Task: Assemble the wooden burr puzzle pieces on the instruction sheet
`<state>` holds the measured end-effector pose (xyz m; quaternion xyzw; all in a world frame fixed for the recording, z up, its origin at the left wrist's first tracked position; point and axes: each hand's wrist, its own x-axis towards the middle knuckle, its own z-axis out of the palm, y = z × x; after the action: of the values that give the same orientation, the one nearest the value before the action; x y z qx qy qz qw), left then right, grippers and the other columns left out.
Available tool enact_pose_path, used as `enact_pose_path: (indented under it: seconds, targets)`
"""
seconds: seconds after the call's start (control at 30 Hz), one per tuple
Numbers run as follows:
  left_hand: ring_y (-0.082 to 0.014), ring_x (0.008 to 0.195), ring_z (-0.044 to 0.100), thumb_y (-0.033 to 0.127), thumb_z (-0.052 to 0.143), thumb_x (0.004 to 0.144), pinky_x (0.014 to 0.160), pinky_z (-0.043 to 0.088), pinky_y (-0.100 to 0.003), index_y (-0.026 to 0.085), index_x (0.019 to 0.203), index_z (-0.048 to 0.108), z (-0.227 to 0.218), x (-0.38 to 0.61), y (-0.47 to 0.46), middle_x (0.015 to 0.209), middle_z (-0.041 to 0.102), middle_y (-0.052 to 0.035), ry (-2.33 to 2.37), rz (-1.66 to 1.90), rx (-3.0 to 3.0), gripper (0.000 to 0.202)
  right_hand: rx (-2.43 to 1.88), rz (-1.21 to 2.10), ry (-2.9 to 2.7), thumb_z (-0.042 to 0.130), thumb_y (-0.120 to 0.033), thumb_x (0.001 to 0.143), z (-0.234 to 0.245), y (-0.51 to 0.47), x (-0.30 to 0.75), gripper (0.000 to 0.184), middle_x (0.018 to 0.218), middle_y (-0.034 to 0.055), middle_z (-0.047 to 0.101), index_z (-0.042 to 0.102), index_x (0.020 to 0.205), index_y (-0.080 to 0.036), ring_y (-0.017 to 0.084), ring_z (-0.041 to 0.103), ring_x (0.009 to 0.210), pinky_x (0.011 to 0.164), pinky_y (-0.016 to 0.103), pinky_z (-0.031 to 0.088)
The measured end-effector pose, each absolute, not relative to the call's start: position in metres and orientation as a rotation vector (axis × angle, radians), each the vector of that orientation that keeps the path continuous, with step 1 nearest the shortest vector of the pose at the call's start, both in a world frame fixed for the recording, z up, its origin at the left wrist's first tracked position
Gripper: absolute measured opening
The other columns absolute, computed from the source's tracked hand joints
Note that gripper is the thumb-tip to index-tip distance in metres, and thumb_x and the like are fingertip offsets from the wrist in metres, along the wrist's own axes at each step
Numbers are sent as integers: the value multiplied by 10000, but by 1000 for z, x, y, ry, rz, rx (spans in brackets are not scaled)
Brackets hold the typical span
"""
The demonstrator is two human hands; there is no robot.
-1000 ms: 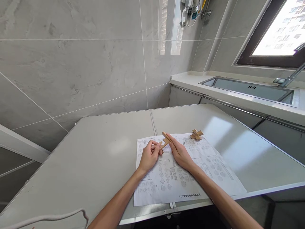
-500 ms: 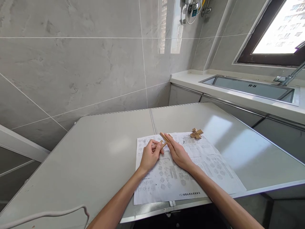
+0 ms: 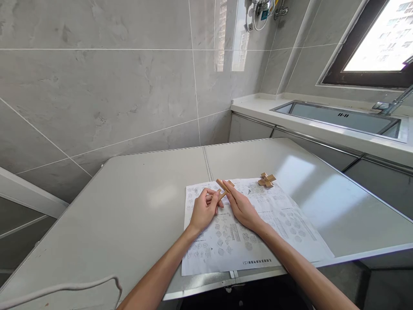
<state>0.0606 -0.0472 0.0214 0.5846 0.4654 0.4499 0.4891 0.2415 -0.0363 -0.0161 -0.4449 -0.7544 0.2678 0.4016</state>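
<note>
My left hand [image 3: 204, 210] is closed, its fingertips pinching a small notched wooden puzzle piece [image 3: 222, 196]. Opposite it, my right hand [image 3: 242, 209] has its fingers together along a wooden stick [image 3: 221, 184] that slants up to the left and meets the first piece. How the two pieces fit is partly hidden by the fingers. Under both hands lies a printed sheet [image 3: 209, 258] with many small diagrams. A cross-shaped cluster of wooden pieces [image 3: 266, 180] rests at the sheet's far right edge.
The sheet lies on a pale folding table [image 3: 112, 215] with a seam down its middle. A white cable [image 3: 64, 287] crosses the near left corner. Beyond the right side are a counter with a sink [image 3: 338, 118] and a faucet [image 3: 390, 105]. A tiled wall [image 3: 129, 86] stands behind.
The hands and the wooden pieces stay almost in place, with at most a tiny shift of the left fingers. The whole view has moved slightly.
</note>
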Motion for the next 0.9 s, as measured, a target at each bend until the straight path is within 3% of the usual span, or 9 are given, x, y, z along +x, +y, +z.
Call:
enact_pose_path:
  seconds: [0.63, 0.73, 0.8, 0.9]
  targets:
    - [-104, 525, 554, 554, 596, 1006, 548, 455, -248, 217, 932, 542, 21, 60, -48, 734, 707, 6, 1126, 1101, 1410, 349, -1105, 730, -1878, 351, -389, 1118, -16, -35, 242, 548, 1475, 43, 656, 329, 1665, -391, 309, 568, 1416, 1117, 555, 520]
    - [-106, 529, 554, 556, 593, 1009, 552, 461, -252, 216, 939, 543, 20, 60, -47, 745, 709, 2, 1122, 1106, 1416, 351, -1123, 719, -1870, 368, -401, 1114, -18, -35, 242, 556, 1360, 72, 712, 322, 1668, -381, 317, 675, 1239, 1007, 522, 575]
    - [-109, 538, 558, 557, 585, 1014, 562, 470, -256, 216, 941, 545, 20, 60, -46, 751, 712, -3, 1121, 1117, 1424, 352, -1149, 718, -1860, 383, -404, 1110, -18, -35, 242, 583, 1238, 88, 742, 286, 1683, -348, 295, 731, 1006, 886, 478, 603]
    - [-116, 564, 570, 563, 590, 1008, 594, 491, -259, 217, 932, 539, 21, 57, -42, 737, 712, -5, 1140, 1178, 1396, 358, -1191, 715, -1834, 438, -408, 1090, -18, -36, 242, 687, 1009, 64, 730, 183, 1711, -261, 219, 658, 663, 685, 392, 582]
